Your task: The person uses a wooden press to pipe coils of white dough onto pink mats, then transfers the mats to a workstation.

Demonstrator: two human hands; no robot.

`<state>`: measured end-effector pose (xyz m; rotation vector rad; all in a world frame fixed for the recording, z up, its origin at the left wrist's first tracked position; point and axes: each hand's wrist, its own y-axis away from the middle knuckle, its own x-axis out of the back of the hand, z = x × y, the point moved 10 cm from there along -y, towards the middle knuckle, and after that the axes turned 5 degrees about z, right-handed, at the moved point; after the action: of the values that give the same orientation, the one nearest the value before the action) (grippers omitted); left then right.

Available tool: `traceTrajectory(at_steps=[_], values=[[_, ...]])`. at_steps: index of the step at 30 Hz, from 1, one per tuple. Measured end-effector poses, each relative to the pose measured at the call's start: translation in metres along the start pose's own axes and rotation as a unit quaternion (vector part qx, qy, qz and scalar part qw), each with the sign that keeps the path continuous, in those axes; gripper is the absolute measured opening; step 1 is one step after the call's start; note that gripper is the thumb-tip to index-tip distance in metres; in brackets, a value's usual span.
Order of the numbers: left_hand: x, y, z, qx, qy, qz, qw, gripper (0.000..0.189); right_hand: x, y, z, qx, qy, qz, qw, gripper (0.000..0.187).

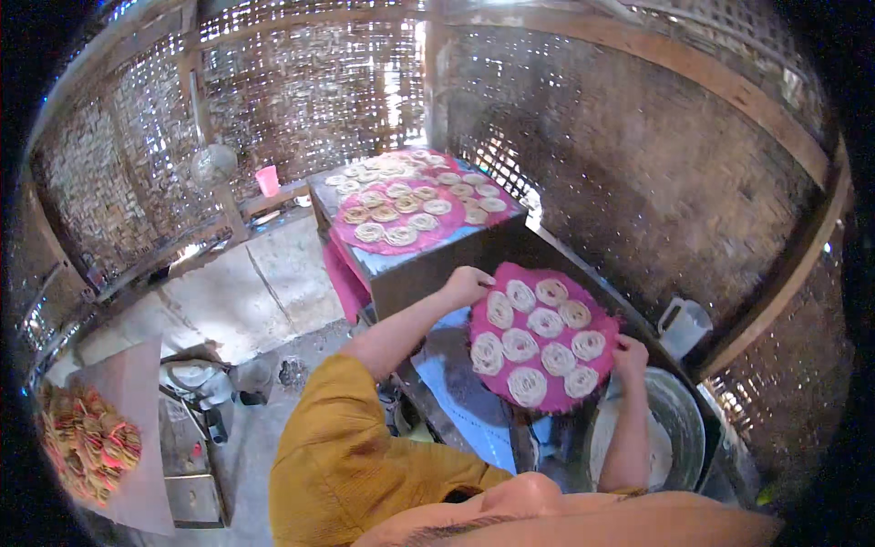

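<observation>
A round pink cloth (536,355) bearing several pale coils of thin strands (545,322) is held up by its edges. My left hand (469,286) pinches its upper left edge, and my right hand (629,355) grips its right edge. Below it lies a blue and white printed sheet (454,383) on a dark surface. Beyond, a raised box-like stand (437,253) carries more pink cloths (448,212) with similar coils, some pale and some yellowish. Under my right forearm sits a large round basin (687,424) with whitish contents, partly hidden by the arm.
A clear plastic jug (683,327) stands by the woven wall at right. At the left, a pink cup (267,181) is on a wooden ledge and a metal strainer (214,165) hangs. Lower left, a pale sheet (147,437) holds a heap of brownish and pink pieces (92,444).
</observation>
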<state>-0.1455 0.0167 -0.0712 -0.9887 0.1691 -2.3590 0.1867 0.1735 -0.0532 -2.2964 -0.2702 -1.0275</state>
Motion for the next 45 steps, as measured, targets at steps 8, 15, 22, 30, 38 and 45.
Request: traceTrajectory(at_steps=[8,15,22,30,38,45], values=[[0.084,-0.039,0.015,-0.145,0.078,0.023,0.986,0.026,0.037,-0.054,-0.107,-0.008,-0.112,0.005,0.994,0.04],[0.237,-0.095,-0.084,-0.158,0.101,0.083,0.979,0.03,-0.046,-0.146,-0.23,0.007,-0.196,-0.042,0.98,0.042],[0.374,-0.126,-0.246,0.076,0.028,0.141,0.987,0.032,-0.249,-0.23,-0.349,-0.022,-0.313,-0.149,0.938,0.041],[0.43,-0.137,-0.379,0.191,-0.069,0.238,0.95,0.03,-0.405,-0.289,-0.4,0.066,-0.181,-0.152,0.969,0.042],[0.361,-0.022,-0.432,0.227,0.046,0.465,0.854,0.026,-0.404,-0.3,-0.299,0.073,-0.162,-0.054,0.983,0.026],[0.22,0.049,-0.437,0.332,0.037,0.357,0.872,0.029,-0.252,-0.18,-0.418,-0.005,-0.403,-0.071,0.912,0.034]])
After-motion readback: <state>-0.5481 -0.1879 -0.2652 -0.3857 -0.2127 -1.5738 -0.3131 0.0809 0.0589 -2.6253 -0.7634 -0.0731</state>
